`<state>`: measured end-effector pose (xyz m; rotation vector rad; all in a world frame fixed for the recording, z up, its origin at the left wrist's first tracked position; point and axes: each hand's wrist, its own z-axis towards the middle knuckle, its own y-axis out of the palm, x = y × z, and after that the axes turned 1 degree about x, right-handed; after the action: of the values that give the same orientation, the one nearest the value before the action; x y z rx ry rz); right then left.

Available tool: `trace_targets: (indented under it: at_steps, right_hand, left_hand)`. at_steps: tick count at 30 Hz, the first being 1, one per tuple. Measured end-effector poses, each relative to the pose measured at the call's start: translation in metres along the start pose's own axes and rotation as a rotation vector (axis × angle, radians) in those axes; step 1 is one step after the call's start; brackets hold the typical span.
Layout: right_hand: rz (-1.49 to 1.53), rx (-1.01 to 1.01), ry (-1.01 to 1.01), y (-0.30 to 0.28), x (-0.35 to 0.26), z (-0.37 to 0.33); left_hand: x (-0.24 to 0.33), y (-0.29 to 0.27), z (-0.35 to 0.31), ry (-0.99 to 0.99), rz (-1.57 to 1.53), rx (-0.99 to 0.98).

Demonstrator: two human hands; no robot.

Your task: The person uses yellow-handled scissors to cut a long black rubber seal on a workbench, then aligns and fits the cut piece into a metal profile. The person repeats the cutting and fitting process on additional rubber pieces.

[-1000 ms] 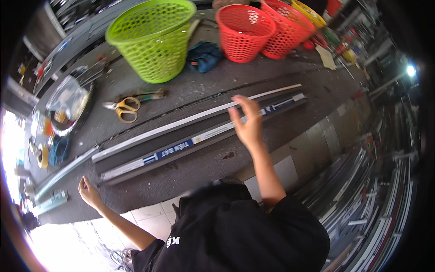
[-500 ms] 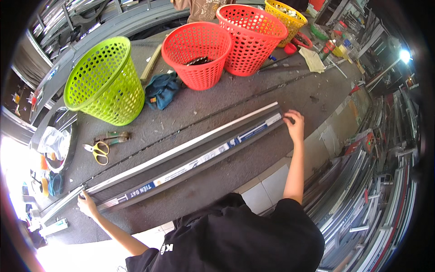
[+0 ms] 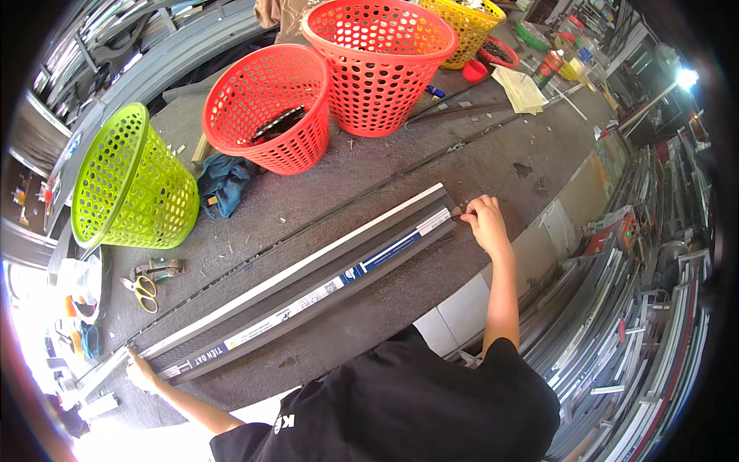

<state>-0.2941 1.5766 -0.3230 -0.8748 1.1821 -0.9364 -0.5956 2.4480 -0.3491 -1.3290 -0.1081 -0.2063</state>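
Across the dark tabletop lies a long, narrow screen frame (image 3: pixel 296 266), with a white rail along its far side, dark material in the middle and a blue-and-white label strip along the near part. At its left end, my left hand (image 3: pixel 142 371) is closed, fingertips against the end of the rail; part of the fingers is hidden. My right hand (image 3: pixel 486 222) is just off the other end, thumb and fingers pinched together. Whatever sits between those fingertips is too small to make out.
Beyond the frame stand a green basket (image 3: pixel 165 204), two red baskets (image 3: pixel 308 142) and a yellow basket (image 3: pixel 462 38). A blue cloth (image 3: pixel 223 185) and yellow-handled scissors (image 3: pixel 144 292) lie nearby. Metal profiles (image 3: pixel 616 362) are stacked at the right.
The view has shifted, so the baskets and frame appear farther left. My right hand's fingers have drawn closer together at the frame's end. My left hand stays at the left end.
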Motion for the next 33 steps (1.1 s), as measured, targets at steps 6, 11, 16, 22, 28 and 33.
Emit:
trace_targets:
  at_steps: [6,11,16,22,28,33]
  right_hand:
    - [0.416,0.198,0.163,-0.003,0.004,0.007]
    - [0.371,0.062,0.048,-0.012,0.005,0.005]
    - [0.097,-0.056,-0.141,-0.013,0.005,0.014]
    - [0.504,0.016,0.209,-0.021,-0.001,0.018]
    - [0.380,0.201,0.176,0.001,0.005,0.026]
    - [0.107,0.476,0.190,0.045,0.035,0.040]
  left_hand:
    - [-0.006,0.003,0.001,-0.038,0.022,0.008]
    - [-0.008,0.004,0.005,-0.051,0.013,-0.019]
    - [-0.006,0.000,0.001,-0.017,0.045,-0.016]
    - [-0.016,0.007,0.005,0.049,0.037,0.054]
    - [-0.033,0.019,0.002,0.520,0.367,0.291]
    - [-0.013,0.010,-0.013,0.144,0.156,0.177]
